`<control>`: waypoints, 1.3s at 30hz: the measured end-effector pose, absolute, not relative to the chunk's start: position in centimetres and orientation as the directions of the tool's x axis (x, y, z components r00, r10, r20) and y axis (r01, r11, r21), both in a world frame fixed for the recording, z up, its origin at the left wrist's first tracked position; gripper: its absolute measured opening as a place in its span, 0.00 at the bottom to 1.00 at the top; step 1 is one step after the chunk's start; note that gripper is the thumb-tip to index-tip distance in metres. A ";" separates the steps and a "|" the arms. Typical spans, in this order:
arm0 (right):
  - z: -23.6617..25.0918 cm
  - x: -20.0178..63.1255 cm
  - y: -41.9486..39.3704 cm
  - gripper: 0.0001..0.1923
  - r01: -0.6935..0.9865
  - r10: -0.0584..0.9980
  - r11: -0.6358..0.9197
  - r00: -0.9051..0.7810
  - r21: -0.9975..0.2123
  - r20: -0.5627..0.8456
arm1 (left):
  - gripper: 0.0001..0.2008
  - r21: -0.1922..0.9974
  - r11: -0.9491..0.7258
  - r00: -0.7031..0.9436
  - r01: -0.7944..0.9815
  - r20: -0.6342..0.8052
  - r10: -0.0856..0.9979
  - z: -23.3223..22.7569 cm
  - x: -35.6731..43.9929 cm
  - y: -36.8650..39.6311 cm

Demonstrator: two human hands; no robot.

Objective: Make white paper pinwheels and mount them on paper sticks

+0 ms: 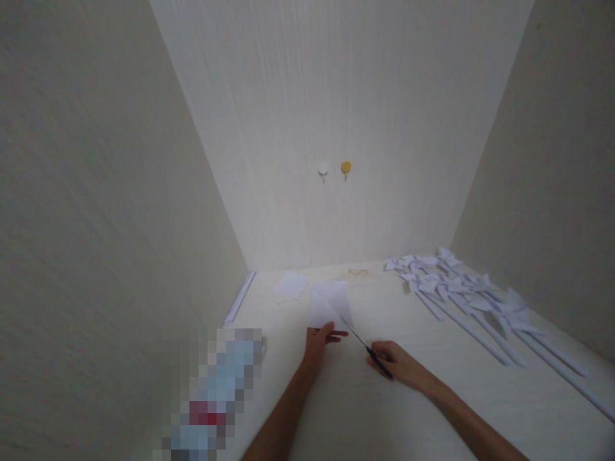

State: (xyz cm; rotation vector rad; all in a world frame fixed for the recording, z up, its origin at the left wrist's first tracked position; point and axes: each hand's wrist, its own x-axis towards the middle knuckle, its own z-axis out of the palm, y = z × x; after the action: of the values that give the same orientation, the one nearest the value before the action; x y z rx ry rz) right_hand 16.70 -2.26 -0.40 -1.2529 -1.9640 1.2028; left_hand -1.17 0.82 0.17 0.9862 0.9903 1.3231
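A square sheet of white paper (330, 301) has a diagonal line running across it from the upper left corner. My left hand (317, 346) pinches its lower edge, thumb on top and fingers underneath. My right hand (391, 362) is closed around the black handles of scissors (380, 363), though the finger loops are mostly hidden. The thin blades point up and left and meet the paper at its lower right corner. Just left of this sheet lies another piece of white paper (291, 285), flat on the pale table (346, 410).
Several white paper pinwheels (432, 282) on rolled paper sticks (475, 326) lie along the right side. Rolled paper sticks (240, 296) rest by the left wall. A blurred, pixelated object (216, 390) stands at the lower left. Two hooks, white (323, 169) and yellow (346, 168), are on the back wall.
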 end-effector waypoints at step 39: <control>-0.3 16.7 -2.3 0.18 0.434 0.886 0.216 -0.463 -0.875 -0.012 | 0.09 0.981 0.020 0.089 -0.192 -0.003 0.996 0.5 -1.1 0.4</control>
State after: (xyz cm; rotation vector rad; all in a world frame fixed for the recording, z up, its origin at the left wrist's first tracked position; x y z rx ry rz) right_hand 16.74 -2.33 -0.35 -1.2166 -1.9935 1.1838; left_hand -1.10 0.39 0.52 1.0985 1.0079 1.2219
